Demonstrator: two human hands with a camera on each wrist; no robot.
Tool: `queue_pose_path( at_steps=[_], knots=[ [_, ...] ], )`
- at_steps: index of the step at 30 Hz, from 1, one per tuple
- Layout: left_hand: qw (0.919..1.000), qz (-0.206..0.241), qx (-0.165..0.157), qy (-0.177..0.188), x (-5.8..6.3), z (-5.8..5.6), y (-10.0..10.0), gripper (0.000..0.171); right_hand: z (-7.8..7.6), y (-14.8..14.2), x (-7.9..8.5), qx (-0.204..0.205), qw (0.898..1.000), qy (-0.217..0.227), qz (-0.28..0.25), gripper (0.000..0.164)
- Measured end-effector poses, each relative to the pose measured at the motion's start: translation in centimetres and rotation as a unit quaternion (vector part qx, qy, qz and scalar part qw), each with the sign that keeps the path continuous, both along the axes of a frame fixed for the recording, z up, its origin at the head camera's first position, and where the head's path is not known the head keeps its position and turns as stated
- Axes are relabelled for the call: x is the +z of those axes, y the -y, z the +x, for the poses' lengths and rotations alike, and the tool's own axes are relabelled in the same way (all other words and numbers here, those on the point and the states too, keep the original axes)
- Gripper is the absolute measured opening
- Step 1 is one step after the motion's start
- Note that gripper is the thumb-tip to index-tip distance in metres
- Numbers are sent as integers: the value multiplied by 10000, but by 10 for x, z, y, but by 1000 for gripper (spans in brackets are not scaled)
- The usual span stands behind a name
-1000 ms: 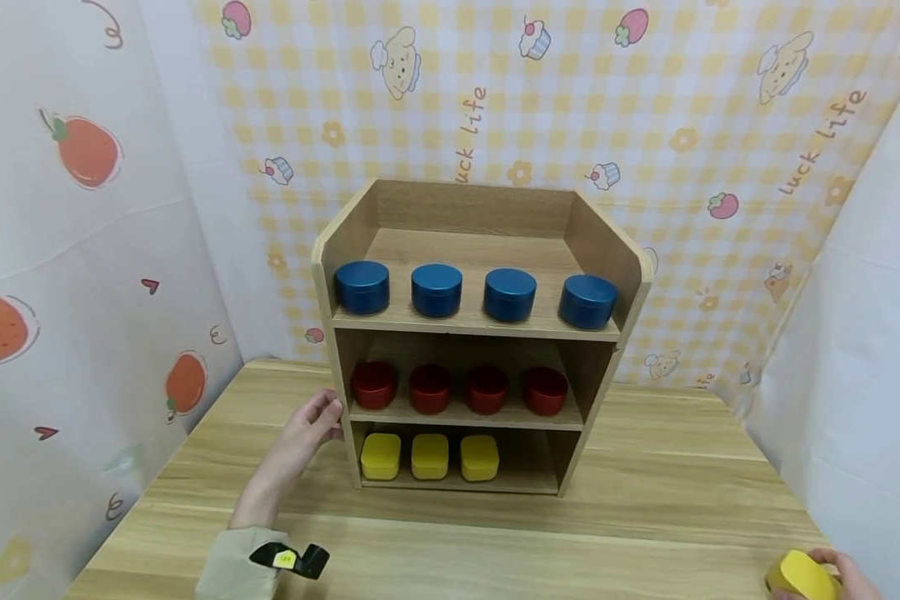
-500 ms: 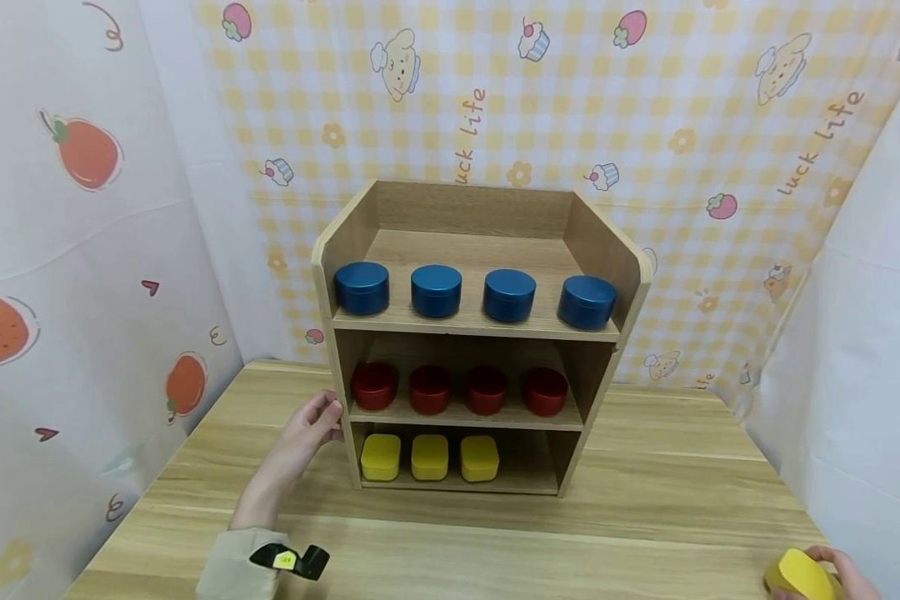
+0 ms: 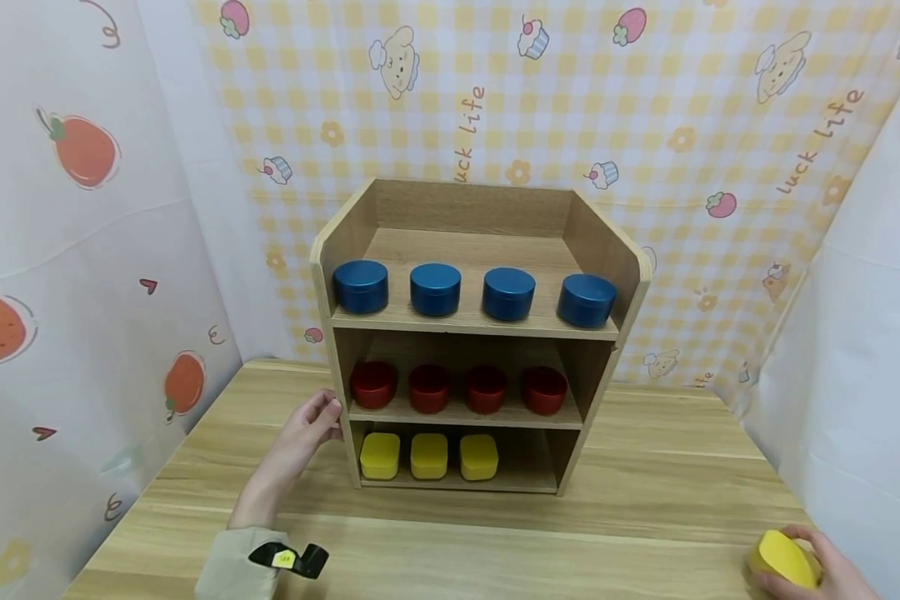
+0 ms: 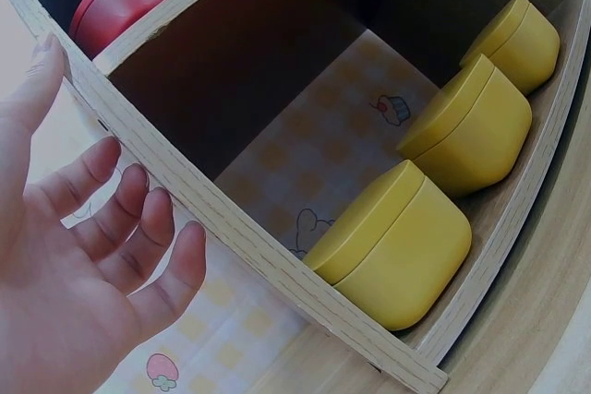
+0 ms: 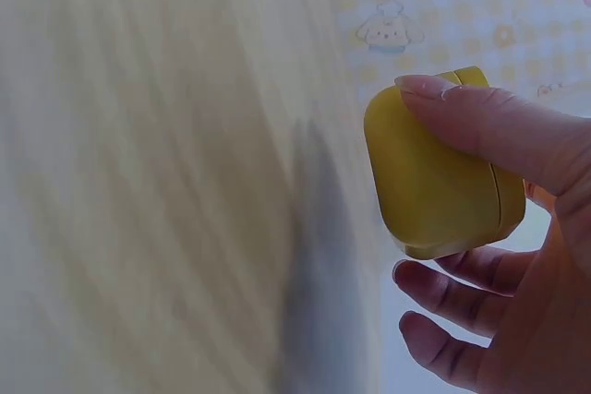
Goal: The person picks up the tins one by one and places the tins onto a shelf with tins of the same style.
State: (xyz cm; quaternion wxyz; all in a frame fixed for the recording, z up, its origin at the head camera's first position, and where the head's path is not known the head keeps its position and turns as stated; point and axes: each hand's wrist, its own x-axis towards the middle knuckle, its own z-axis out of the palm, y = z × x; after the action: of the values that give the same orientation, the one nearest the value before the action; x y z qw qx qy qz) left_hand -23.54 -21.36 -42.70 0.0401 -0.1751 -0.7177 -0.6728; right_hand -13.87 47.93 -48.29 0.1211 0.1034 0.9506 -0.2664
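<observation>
At the lower right of the head view, my right hand (image 3: pixel 827 567) grips a yellow lidded tin (image 3: pixel 786 558) with rounded corners. In the right wrist view the thumb lies over the tin (image 5: pixel 434 177), and some fingers are behind it. My left hand (image 3: pixel 309 429) is at the left side panel of a wooden shelf (image 3: pixel 465 421). In the left wrist view its thumb tip is right at the panel's edge and the other fingers are loosely bent, holding nothing. Three yellow tins (image 3: pixel 430 457) stand on the bottom level, toward the left.
Several round red tins (image 3: pixel 429 390) line the middle level, and several round blue tins (image 3: pixel 435 290) the top one. The shelf stands on a wooden table (image 3: pixel 675 475). Patterned cloth (image 3: pixel 525 108) hangs behind, with white cloth at both sides.
My right hand has moved slightly up and left in the head view with the yellow tin, which is now more tilted. My left hand stays at the shelf.
</observation>
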Motion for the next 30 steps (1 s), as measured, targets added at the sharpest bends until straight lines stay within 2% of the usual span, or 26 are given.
queue_pose_path(
  at_steps=[2, 5, 8, 11, 13, 16, 21, 26, 30],
  knots=[
    [10000, 9, 3, -12, 0, 0, 0, 20, -2, 8, 5, 168, 9997, -187, 47, 84],
    [10000, 28, -9, -22, -1, 0, 0, 20, 0, 25, 9, 350, 9960, -818, 49, 75],
    [10000, 32, -23, -15, -1, 0, 0, 21, 2, 45, 11, 568, 9862, -1556, -8, 67],
    [10000, 42, -6, 2, 0, 0, 0, 21, 0, 65, 15, 703, 9767, -2027, -58, 65],
    [10000, 56, 11, 14, 0, 0, 0, 20, -3, 78, 18, 756, 9739, -2137, -95, 66],
    [10000, 53, 12, 23, 0, 0, 0, 20, -8, 94, 24, 839, 9744, -2065, -281, 67],
    [10000, -29, 35, 69, 0, 1, 0, 20, -15, 125, 30, 779, 9767, -1789, -898, 69],
    [9999, -76, 85, 68, 0, 1, 0, 22, -21, 158, 35, 689, 9713, -1805, -1388, 70],
    [10000, 12, 28, 0, 0, 1, 0, 20, -24, 180, 35, 733, 9705, -1801, -1424, 73]
  ],
)
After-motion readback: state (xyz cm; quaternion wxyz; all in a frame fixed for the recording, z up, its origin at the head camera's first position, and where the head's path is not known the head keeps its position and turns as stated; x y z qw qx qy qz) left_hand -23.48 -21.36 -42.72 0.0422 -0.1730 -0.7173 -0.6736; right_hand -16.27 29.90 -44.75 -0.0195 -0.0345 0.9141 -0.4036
